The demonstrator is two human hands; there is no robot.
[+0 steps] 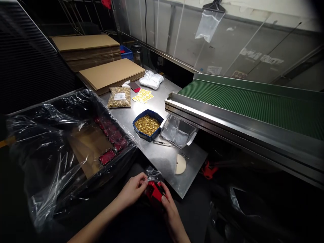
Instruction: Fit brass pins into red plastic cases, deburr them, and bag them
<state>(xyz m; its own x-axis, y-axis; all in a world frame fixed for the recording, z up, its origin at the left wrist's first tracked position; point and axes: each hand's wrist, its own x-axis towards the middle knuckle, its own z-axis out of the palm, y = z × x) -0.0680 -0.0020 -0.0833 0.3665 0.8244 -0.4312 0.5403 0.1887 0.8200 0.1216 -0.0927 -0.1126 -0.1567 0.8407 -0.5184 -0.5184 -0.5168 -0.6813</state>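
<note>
Below the near edge of the metal table (167,158), both hands are on a red and black item (155,192) with clear plastic film (154,173) at its top. Thumb and fingers of my left hand (135,189) pinch the film at the item's upper left. My right hand (170,204) grips the item from the right side, thumb on its front. Its exact kind does not show. To the left stands a box lined with clear plastic (50,145), with several dark red wrapped packs (108,157) along its right inner side.
A blue tray (144,135) of gold pieces, a bag of gold pieces (120,98), yellow-printed sticker sheets (143,96) and a silver-lined open container (177,131) occupy the table. Cardboard stacks (112,74) stand behind. A green conveyor belt (227,101) overhangs the right side. A round cream disc (180,164) lies in front.
</note>
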